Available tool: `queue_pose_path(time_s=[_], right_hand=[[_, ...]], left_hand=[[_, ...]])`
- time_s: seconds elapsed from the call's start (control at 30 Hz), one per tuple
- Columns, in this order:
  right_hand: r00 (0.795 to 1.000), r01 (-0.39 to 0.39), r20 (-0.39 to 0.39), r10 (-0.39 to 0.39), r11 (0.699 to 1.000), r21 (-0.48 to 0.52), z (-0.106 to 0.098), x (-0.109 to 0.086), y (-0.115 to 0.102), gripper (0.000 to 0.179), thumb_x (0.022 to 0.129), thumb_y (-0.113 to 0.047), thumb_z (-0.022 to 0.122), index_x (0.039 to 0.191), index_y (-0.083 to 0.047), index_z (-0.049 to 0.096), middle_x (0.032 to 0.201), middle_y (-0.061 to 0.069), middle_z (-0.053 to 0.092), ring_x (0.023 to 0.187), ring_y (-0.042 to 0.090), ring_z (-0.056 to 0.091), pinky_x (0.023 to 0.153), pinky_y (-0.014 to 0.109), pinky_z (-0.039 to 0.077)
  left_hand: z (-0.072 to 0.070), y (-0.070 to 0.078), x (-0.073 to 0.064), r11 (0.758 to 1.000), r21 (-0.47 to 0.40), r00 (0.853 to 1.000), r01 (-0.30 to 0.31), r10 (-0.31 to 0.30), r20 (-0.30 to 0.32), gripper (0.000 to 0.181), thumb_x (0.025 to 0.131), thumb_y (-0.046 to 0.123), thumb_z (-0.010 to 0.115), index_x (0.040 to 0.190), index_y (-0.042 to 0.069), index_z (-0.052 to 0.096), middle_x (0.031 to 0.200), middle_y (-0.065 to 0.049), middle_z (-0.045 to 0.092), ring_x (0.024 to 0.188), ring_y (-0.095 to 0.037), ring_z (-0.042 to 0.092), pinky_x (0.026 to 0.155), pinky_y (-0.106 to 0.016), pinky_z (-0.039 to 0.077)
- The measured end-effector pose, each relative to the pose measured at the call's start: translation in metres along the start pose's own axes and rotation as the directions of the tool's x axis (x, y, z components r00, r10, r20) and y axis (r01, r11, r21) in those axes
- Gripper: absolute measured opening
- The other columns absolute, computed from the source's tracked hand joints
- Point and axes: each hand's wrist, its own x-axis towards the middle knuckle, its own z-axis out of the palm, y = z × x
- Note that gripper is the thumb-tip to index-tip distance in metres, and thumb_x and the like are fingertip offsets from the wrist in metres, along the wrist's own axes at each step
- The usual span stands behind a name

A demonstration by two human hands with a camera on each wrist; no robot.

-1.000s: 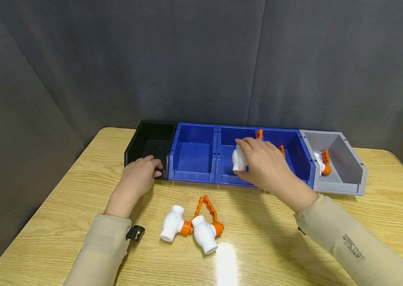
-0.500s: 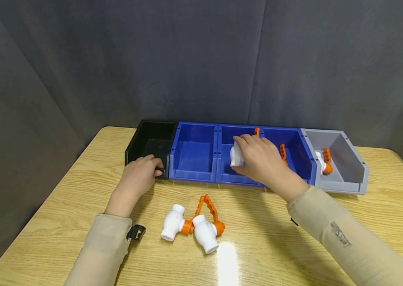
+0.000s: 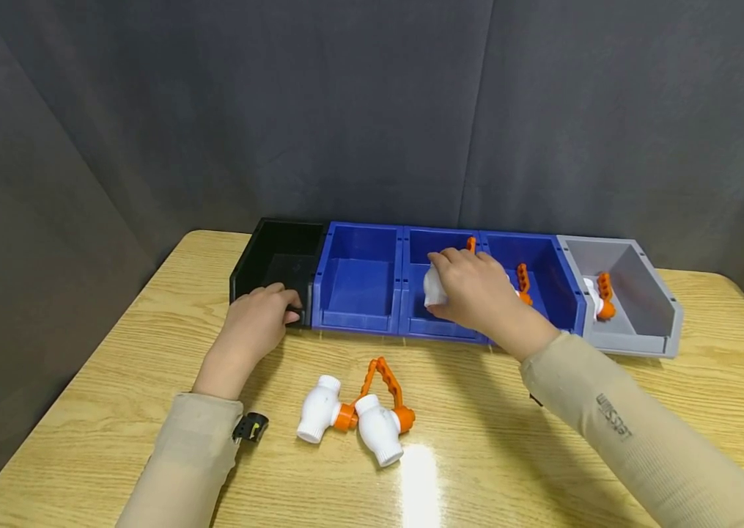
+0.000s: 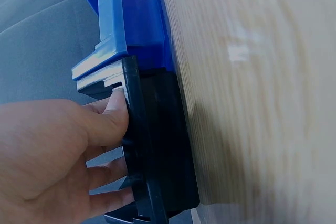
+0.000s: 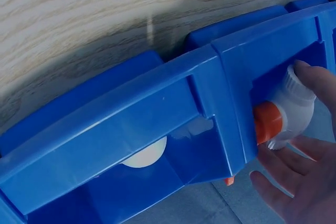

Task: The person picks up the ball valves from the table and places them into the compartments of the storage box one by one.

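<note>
My right hand holds a white ball valve with an orange handle, thumb on one end and fingers on the other. This valve is inside the middle blue bin, at its opening; the handle is mostly hidden in the head view, with its orange tip showing above the hand. My left hand grips the front edge of the black bin, its thumb against the rim. Two more ball valves, a left one and a right one, lie on the table with handles touching.
Left of the middle bin is a blue bin with nothing visible inside. The right blue bin holds a valve, partly hidden by my hand. A grey bin at the end holds another valve. A dark curtain hangs behind the wooden table.
My right hand has moved slightly left and lower into the middle blue bin with the ball valve. My left hand stays on the black bin.
</note>
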Motion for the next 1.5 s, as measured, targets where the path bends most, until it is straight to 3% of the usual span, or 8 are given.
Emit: queue_pose_path(time_s=[0.37, 0.87, 1.5], right_hand=[[0.994, -0.005, 0.108, 0.002, 1.0, 0.028, 0.005, 0.01, 0.001, 0.075, 0.074, -0.036, 0.086, 0.132, 0.003, 0.058, 0.123, 0.017, 0.064, 0.109, 0.034, 0.062, 0.093, 0.051, 0.05], [0.982, 0.015, 0.186, -0.016, 1.0, 0.005, 0.01, 0.019, 0.005, 0.073, 0.075, -0.034, 0.086, 0.132, 0.003, 0.059, 0.121, 0.017, 0.065, 0.106, 0.031, 0.064, 0.092, 0.052, 0.05], [0.951, 0.009, 0.31, -0.015, 1.0, 0.021, 0.018, 0.027, 0.008, 0.068, 0.078, -0.025, 0.084, 0.136, -0.001, 0.057, 0.128, 0.017, 0.063, 0.109, 0.032, 0.062, 0.096, 0.053, 0.047]], left_hand=[[-0.002, 0.001, -0.001, 1.0, 0.002, 1.0, 0.008, -0.008, 0.006, 0.014, 0.095, 0.015, 0.067, 0.105, 0.006, 0.072, 0.097, -0.01, 0.065, 0.093, -0.035, 0.064, 0.084, -0.051, 0.051], [-0.002, 0.0, 0.001, 1.0, -0.001, 1.0, 0.001, -0.001, 0.01, 0.015, 0.096, 0.016, 0.066, 0.105, 0.007, 0.072, 0.099, -0.01, 0.065, 0.096, -0.035, 0.064, 0.084, -0.051, 0.051], [-0.002, 0.001, -0.001, 1.0, -0.001, 1.0, 0.004, -0.004, 0.008, 0.013, 0.096, 0.015, 0.066, 0.104, 0.007, 0.072, 0.098, -0.01, 0.065, 0.095, -0.035, 0.064, 0.084, -0.051, 0.051]])
